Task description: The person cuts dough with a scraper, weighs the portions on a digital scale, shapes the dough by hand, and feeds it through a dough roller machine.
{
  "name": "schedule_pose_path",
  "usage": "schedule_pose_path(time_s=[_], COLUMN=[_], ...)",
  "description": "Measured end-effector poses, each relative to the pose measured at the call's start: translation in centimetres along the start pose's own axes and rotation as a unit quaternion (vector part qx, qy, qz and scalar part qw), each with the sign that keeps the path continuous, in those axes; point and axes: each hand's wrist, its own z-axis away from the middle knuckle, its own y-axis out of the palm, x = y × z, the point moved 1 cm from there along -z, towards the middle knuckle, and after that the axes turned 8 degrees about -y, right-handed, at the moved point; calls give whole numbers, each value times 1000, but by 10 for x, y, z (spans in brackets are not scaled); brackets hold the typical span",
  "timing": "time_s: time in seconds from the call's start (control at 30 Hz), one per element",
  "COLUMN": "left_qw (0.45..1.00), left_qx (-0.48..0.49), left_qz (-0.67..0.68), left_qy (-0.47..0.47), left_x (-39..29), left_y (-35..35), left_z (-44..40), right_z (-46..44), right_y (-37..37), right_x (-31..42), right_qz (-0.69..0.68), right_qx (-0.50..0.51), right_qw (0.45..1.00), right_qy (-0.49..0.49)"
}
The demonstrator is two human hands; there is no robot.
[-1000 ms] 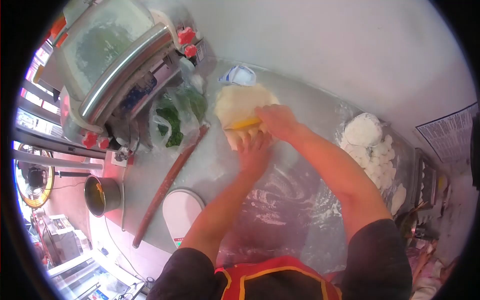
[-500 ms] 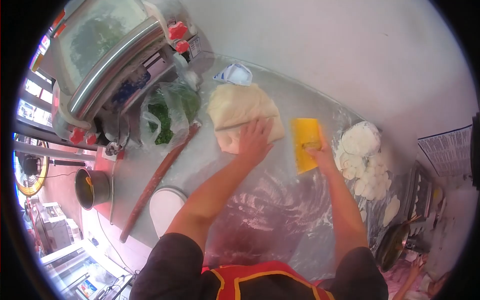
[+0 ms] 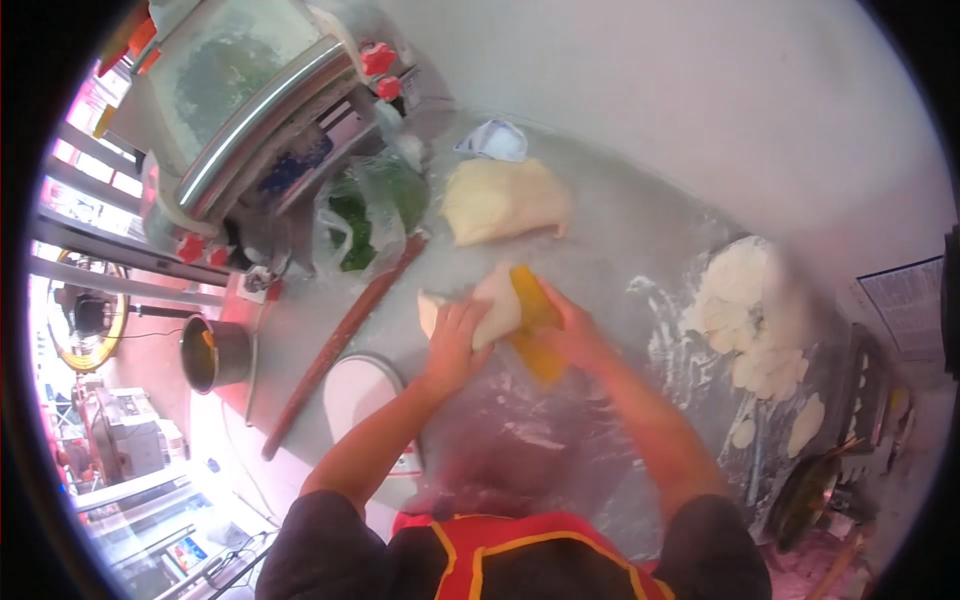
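The yellow scraper [image 3: 537, 322] slants from far left to near right above the desk [image 3: 620, 220], clamped in my right hand [image 3: 575, 335], at the right end of the dough piece [image 3: 498, 308], which my left hand [image 3: 455, 345] grips.

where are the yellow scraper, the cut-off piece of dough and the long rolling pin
yellow scraper [image 3: 540, 345]: head view, on its flat blade
cut-off piece of dough [image 3: 497, 300]: head view, on its upper face between the hands
long rolling pin [image 3: 345, 332]: head view, near the middle of its length
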Motion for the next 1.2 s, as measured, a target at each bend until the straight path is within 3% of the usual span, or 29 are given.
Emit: schedule_pose_path(time_s=[0.07,0.13,0.2,0.33,0.43,0.53,0.6,0.63,0.7,0.73,0.77,0.87,0.97,1.2], left_qw=[999,999,998,989,997,982,975,969,969,971,972,984,961,991], left_qx=[26,39,49,95,73,-17,-3,-21,154,154,154,150,199,-19], left_qz=[9,20,32,109,6,-155,-123,-136,-155,-141,-127,-68,55,-79], left_qy=[18,22,20,23,20,109,182,204,114,118,122,-65,-185,-102], left_x=[11,6,-5,-46,-70,-65,-59,-46,-27,-18,-9,-41,-64,-44], left_y=[-13,-19,-3,30,47,43,60,66,68,84,100,63,32,70], left_z=[31,49,61,84,94,112,126,126,103,102,98,101,123,189], right_z=[9,20,33,70,121,176,230,248,268,281,280,267,260,280], right_y=[-38,-75,-103,-108,-93,-81,-65,-55,-36,-39,-32,-12,0,5], right_x=[50,51,89,109,116,111,92,85,86,59,64,68,68,60], right_qz=[75,267,212,151,97,114,133,27,65,78,109,149,168,201], right_qx=[113,52,-50,-146,-186,-201,-197,-207,-242,-246,-254,-215,-184,-139], right_qw=[981,959,971,978,976,967,966,973,960,962,961,963,960,956], right_qy=[137,77,97,16,60,111,105,101,127,88,-31,72,127,164])
